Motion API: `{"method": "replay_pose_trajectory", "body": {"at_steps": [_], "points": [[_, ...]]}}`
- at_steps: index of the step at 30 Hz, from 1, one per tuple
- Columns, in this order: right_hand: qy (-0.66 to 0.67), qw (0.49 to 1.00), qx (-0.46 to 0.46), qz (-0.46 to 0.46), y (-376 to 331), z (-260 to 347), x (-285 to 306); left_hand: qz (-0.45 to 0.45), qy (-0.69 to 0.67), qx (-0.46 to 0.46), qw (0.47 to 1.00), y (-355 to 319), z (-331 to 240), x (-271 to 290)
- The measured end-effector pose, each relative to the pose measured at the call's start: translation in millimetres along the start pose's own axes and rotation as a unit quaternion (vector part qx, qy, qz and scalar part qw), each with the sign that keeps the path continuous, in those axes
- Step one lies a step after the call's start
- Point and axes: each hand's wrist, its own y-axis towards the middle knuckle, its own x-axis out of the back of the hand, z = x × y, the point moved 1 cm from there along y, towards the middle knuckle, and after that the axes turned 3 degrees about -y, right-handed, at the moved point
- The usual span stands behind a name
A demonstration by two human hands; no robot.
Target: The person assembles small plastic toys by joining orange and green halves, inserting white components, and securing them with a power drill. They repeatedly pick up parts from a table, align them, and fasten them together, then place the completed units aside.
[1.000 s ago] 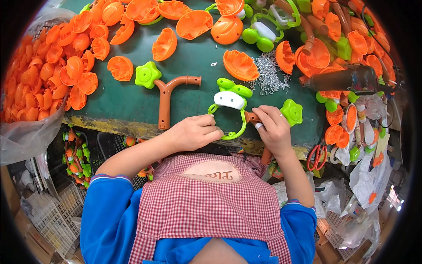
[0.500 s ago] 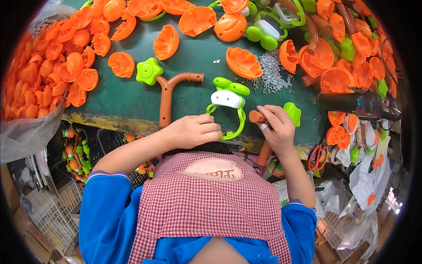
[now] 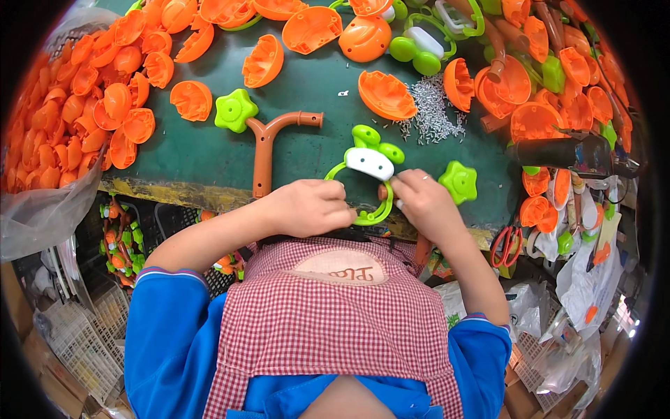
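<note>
My left hand (image 3: 310,208) is closed on the lower left side of a green plastic ring (image 3: 377,214). A white two-holed piece (image 3: 370,163) with green rounded lobes tops the ring, which stands tilted at the table's near edge. On the ring's right side, my right hand (image 3: 427,202) grips a brown branch-shaped tube (image 3: 423,250), mostly hidden by the fingers. One tube end meets the ring's right side; whether it passes through cannot be made out. A green star-shaped knob (image 3: 458,183) shows just beyond the right hand.
Left of my hands lies another brown forked tube (image 3: 264,164) with a green star knob (image 3: 236,110). Orange half-shells (image 3: 387,96) are scattered behind, heaped at left (image 3: 77,112) and right. Small screws (image 3: 436,112) form a pile. A dark power tool (image 3: 558,153) and red-handled scissors (image 3: 505,247) sit at right.
My right hand has moved left with the brown tube, bringing its end against the ring. The ring's top has tilted to the right. My left hand has barely shifted.
</note>
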Motion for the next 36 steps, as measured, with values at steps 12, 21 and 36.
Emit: {"method": "replay_pose_trajectory", "body": {"at_steps": [12, 21, 36], "points": [[0.031, 0.992, 0.1, -0.076, 1, 37, -9, -0.144, 0.063, 0.049, 0.986, 16, 11, 9], [0.023, 0.989, 0.13, -0.073, 2, 39, 0, -0.105, 0.138, 0.351, 0.92, -13, 37, 35], [0.039, 0.981, 0.169, -0.083, 3, 25, -6, -0.068, -0.036, 0.248, 0.966, -24, 29, 38]]}}
